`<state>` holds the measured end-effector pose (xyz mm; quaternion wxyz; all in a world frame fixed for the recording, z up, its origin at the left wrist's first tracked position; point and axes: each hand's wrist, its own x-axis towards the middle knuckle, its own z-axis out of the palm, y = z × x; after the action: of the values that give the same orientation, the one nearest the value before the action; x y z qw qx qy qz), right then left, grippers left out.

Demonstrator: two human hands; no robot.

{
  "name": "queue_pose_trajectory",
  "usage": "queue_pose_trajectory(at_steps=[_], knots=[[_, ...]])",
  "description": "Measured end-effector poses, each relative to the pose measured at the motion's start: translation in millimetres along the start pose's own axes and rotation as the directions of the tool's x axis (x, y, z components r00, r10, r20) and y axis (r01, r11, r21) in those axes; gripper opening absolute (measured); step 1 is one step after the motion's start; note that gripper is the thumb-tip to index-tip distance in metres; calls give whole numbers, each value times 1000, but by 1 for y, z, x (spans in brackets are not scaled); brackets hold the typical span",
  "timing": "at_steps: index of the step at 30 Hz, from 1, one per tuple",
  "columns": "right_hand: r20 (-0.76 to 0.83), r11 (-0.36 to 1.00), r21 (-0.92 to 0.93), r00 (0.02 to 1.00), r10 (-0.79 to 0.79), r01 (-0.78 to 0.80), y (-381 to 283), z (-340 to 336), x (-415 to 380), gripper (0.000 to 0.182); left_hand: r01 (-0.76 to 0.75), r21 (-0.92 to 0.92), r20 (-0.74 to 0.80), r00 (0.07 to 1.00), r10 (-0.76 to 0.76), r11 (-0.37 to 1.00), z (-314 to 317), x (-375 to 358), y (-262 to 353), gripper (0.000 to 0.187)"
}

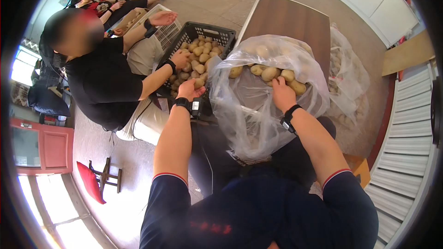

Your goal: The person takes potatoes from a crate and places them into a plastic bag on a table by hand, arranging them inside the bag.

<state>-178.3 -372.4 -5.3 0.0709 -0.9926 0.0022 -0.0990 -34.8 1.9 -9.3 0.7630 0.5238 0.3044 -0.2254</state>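
Note:
A black plastic crate (224,34) full of potatoes (201,50) stands ahead and left of centre. At its near right corner is my left hand (190,91), fingers closed around a potato (199,83). A clear plastic bag (249,133) lies open in front of me, its far part over a brown table (290,16). Several potatoes (270,74) rest inside it. My right hand (283,93) reaches into the bag, its fingertips on the potatoes; whether it grips one is unclear. A co-worker's hand (180,59) touches potatoes in the crate.
The co-worker in black (106,78) sits close on the left, other hand raised. Behind are a white crate (168,30) and another person (99,7). More bagged potatoes (348,74) lie right of the table. A red-seated stool (91,182) is at lower left.

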Motion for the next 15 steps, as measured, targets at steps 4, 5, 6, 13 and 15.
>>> queue_pose_trajectory(at_steps=[4,5,6,13,15], knots=[[18,999,-45,1000,0,0,-3,-2,-6,21,-33,48,20,999,32,998,-10,14,-2,29],[25,999,-50,1000,-2,3,-3,-2,-7,21,-32,40,7,999,32,999,-11,16,-2,28],[22,999,-45,1000,-6,7,-2,-1,-9,21,-29,32,-3,1000,30,999,-12,18,-2,28],[72,998,-58,997,8,-4,0,-3,-18,21,-85,60,-104,990,91,995,-14,0,2,22],[66,998,-62,998,0,4,1,1,-19,22,-140,372,-9,988,154,918,-56,61,-5,21]])
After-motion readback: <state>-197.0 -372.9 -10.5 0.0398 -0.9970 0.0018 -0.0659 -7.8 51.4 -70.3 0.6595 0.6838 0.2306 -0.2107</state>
